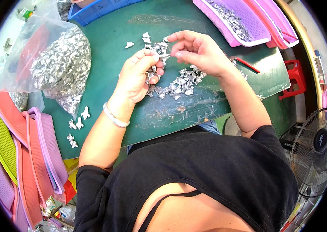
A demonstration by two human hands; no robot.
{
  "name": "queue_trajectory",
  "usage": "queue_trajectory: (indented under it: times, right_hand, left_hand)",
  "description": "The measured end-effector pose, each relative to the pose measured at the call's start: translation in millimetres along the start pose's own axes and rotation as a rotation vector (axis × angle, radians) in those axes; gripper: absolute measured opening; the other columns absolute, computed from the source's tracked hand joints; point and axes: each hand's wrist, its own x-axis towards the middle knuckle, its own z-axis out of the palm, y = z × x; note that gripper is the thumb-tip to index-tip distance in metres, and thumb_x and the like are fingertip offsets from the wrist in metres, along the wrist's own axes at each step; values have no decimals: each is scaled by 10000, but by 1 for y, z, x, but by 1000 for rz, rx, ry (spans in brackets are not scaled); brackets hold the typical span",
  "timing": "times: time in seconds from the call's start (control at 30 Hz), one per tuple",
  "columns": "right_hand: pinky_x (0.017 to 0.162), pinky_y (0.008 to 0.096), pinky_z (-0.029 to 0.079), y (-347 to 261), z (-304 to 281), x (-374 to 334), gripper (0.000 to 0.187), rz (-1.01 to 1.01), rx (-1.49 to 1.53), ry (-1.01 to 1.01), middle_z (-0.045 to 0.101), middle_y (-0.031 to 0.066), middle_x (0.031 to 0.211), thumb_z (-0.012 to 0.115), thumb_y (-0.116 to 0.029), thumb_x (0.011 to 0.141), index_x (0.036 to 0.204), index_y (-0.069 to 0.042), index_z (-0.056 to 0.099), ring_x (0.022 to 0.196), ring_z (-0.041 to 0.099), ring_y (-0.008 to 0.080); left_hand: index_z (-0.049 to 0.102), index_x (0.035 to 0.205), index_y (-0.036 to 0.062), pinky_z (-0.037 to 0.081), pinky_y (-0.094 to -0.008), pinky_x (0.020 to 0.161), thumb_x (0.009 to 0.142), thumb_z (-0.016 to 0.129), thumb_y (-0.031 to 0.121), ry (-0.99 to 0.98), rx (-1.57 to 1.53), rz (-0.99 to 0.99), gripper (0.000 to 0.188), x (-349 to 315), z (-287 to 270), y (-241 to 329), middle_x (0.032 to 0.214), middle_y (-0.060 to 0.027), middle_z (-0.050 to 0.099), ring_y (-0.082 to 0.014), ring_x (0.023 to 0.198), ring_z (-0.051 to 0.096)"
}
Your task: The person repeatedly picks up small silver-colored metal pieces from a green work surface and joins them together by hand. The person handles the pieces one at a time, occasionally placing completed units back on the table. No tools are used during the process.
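Forearms (103, 135) inward; left hand (134, 75), grip narrow on metal part (164, 55); right hand (204, 55), grip parted, near it.

The worktop (109, 42) is dark green, streaked with pale scratches. On it, the parts (177, 83) are silver, the bag (12, 69) clear with a red patch, the crate (101, 10) blue, the handle (248, 65) red. At the worktop's right, the tub (224, 35) is lilac, the stool (295, 79) red; at its left, baskets (35, 154) run purple, lime and coral. The shirt (198, 166) before it is plain black, the bangle (115, 118) white.
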Motion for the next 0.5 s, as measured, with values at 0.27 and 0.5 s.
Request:
queue_trajectory:
  times: [0.27,0.5]
  right_hand:
    - [669,259,426,-4,-13,-3,388,-80,-764,-404,571,22,725,596,12,699,1080,-26,532,720,530,124]
    - [638,221,438,-6,-8,-3,351,-106,-288,-111,579,17,704,553,47,731,1079,9,528,672,537,81]
  left_hand:
    - [507,873,15,431,-217,447,824,448,75,-121,-272,-53,98,3,-9,2,817,-135,576,-178,651,581]
    - [550,873,24,372,-188,399,835,528,161,4,83,-149,145,-1,0,1,736,-66,574,-126,582,553]
